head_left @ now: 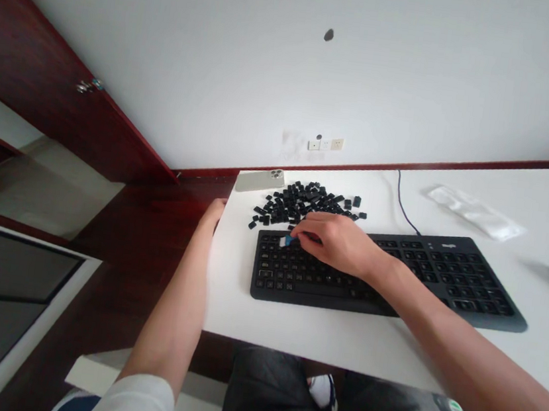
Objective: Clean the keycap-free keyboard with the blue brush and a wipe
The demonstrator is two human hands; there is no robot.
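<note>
A white surface (pixel 386 352) stands by a white wall. On it lies a black keyboard (pixel 445 280). Just behind it is a heap of loose black keys (pixel 299 202), next to a phone (pixel 260 180). The right hand (pixel 340 243) rests on the top left part of the keyboard. Its grip is closed on a small blue tool (pixel 287 240), tip down among the keys. It looks like keys are being pulled off one by one. The next pull needs the tool hooked well and lifted straight up. The left hand (pixel 214 211) rests at the left edge of the surface; I cannot tell if its grip is open or closed
</note>
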